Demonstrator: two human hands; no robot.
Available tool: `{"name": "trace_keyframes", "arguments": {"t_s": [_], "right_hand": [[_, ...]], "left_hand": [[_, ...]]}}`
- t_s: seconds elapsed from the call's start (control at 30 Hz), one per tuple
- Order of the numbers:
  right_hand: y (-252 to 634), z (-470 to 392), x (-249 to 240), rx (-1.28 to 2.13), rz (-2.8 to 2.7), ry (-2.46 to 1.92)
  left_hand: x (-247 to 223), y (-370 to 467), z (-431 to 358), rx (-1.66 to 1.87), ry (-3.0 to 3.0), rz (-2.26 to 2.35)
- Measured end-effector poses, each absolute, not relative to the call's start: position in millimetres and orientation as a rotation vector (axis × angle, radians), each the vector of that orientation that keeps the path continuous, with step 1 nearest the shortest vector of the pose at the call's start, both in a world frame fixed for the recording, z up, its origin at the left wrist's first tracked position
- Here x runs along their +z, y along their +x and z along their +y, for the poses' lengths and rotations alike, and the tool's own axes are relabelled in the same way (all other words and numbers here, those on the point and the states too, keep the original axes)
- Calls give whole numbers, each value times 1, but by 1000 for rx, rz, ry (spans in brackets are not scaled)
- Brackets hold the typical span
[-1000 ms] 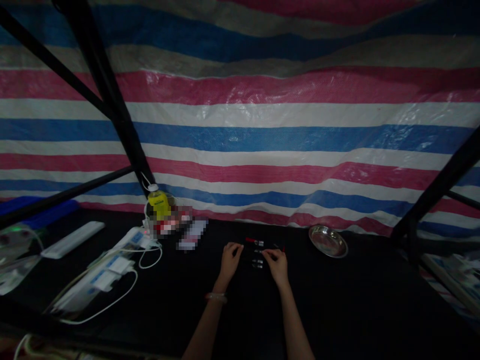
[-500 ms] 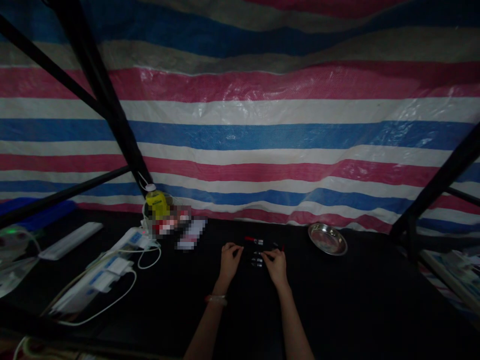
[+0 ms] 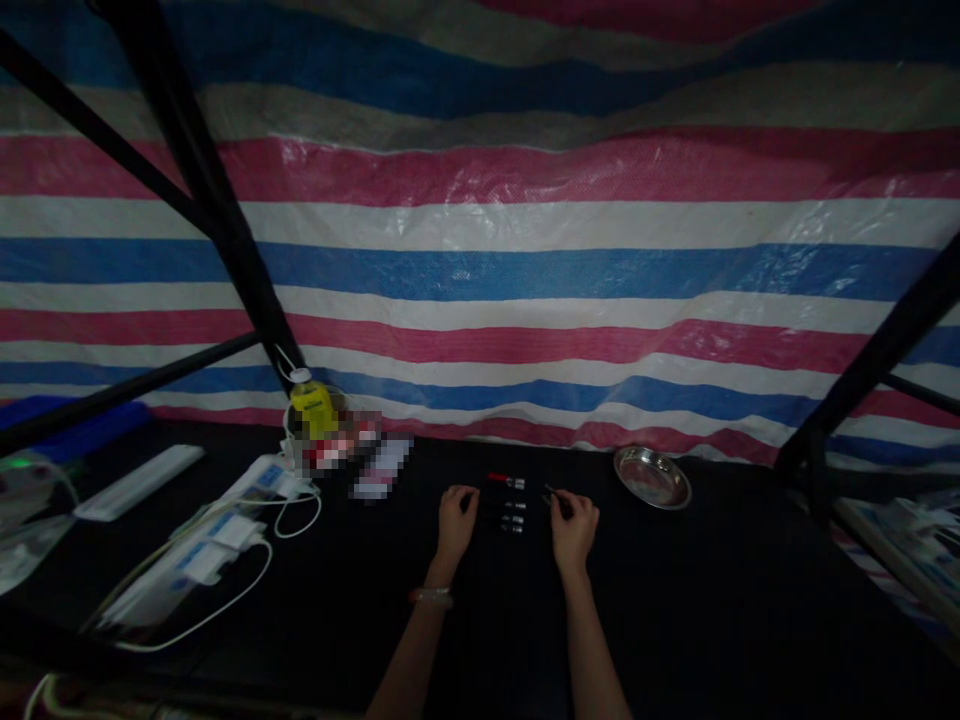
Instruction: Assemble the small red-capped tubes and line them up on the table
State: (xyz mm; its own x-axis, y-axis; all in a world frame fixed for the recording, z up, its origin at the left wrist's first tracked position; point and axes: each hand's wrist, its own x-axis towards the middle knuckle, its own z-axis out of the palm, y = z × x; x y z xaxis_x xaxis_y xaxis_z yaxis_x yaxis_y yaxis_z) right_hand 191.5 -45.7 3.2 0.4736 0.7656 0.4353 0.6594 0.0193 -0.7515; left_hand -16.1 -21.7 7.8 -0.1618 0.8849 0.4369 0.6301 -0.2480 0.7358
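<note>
Several small items with shiny metal ends lie in a column on the black table between my hands. The top one is a red-handled piece (image 3: 504, 479); below it are dark pieces with metal ends (image 3: 513, 519). Left of the column, my left hand (image 3: 457, 520) has its fingertips pressed together, and what they hold, if anything, is too small to name. My right hand (image 3: 574, 525), right of the column, pinches a small dark item with a thin tip (image 3: 550, 489). Farther right sits a round metal dish (image 3: 652, 478).
At the left are a white power strip (image 3: 214, 540) with plugs and looping cables, a long white bar (image 3: 141, 482) and a yellow bottle (image 3: 313, 408). Black frame posts stand at both sides. A striped sheet (image 3: 480, 270) hangs behind the black table (image 3: 712, 600).
My right hand has moved right, off the column, and now covers the spot where a dark item with a red end lay. My left hand has shifted slightly left.
</note>
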Motion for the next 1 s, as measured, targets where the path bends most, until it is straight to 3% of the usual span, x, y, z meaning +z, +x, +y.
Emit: {"name": "trace_keyframes", "arguments": {"t_s": [0.2, 0.37, 0.57, 0.77, 1.0], "right_hand": [[198, -45, 2, 65, -1284, -1958], [195, -47, 6, 92, -1334, -2044], [197, -52, 13, 121, -1349, -2040], [197, -53, 15, 150, -1350, -1999], [197, -54, 17, 226, -1331, -1960]], "left_hand": [[34, 4, -35, 1242, 2072, 1836], [64, 57, -47, 872, 2573, 1420], [54, 104, -47, 553, 2675, 1416], [34, 113, -50, 455, 2568, 1504], [32, 109, -58, 574, 2417, 1462]]}}
